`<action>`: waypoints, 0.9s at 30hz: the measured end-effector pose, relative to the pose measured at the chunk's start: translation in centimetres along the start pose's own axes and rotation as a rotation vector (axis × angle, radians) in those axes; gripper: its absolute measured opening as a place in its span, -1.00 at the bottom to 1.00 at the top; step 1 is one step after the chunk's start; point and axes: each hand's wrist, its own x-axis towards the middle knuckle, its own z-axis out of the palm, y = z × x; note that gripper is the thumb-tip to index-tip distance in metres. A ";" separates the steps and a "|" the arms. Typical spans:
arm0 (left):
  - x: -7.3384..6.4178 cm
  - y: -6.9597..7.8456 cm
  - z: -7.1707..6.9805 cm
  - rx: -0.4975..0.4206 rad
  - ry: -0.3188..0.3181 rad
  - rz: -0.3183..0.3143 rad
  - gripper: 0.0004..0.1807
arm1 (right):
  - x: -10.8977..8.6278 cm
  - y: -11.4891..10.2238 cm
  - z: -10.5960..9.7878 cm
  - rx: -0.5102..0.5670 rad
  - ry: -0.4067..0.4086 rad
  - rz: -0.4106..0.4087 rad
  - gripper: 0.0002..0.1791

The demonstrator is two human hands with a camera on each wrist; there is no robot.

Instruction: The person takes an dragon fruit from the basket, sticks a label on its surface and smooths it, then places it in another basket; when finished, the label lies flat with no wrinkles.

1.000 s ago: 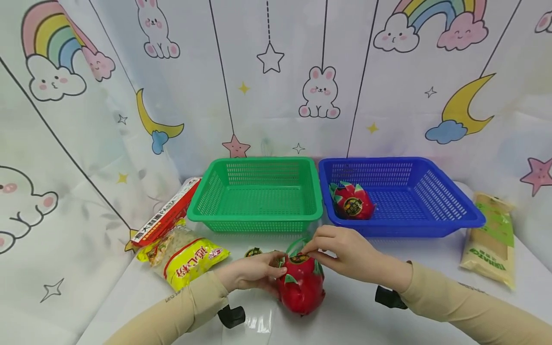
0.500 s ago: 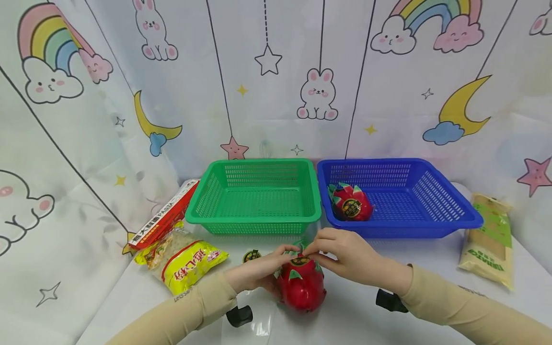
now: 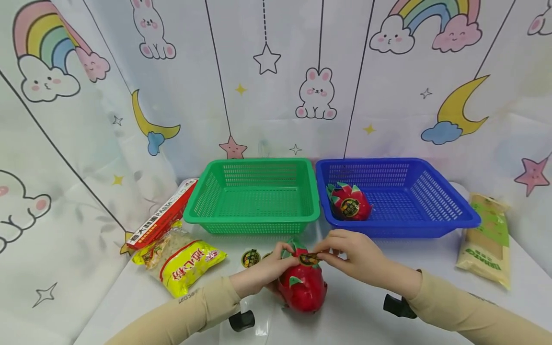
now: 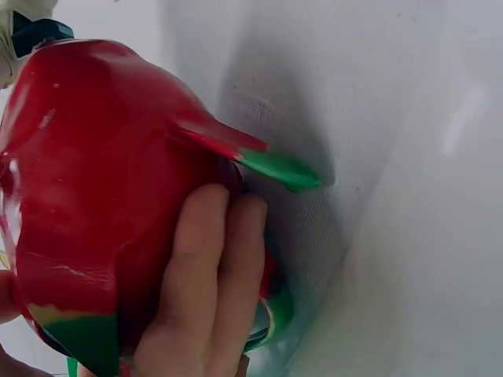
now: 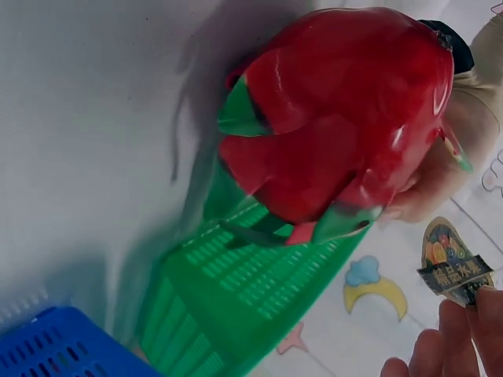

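A red dragon fruit (image 3: 303,287) with green-tipped scales stands on the white table in the head view. My left hand (image 3: 267,270) grips it from the left; in the left wrist view two fingers (image 4: 200,275) lie along its red skin (image 4: 102,149). My right hand (image 3: 355,256) pinches a dark oval sticker (image 3: 308,259) with a fruit picture between thumb and fingertips. The right wrist view shows this sticker (image 5: 452,263) off to the side of the dragon fruit (image 5: 338,110), at the fingertips. Whether it touches the fruit, I cannot tell.
Behind stand a green basket (image 3: 252,227) and a blue basket (image 3: 405,230) with another stickered dragon fruit (image 3: 351,203). To the left lie a red pasta box (image 3: 164,215), a yellow pasta bag (image 3: 181,261) and a loose sticker (image 3: 250,258). A tan packet (image 3: 485,239) lies right.
My right hand has shifted slightly right, with the sticker now showing plainly at its fingertips. The left hand's fingers have drawn away from the right hand's, still holding the dragon fruit.
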 end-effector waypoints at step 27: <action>-0.8 -2.2 -0.1 -0.301 -0.062 0.088 -0.78 | 0.1 -0.4 0.5 0.312 -0.259 0.050 -0.93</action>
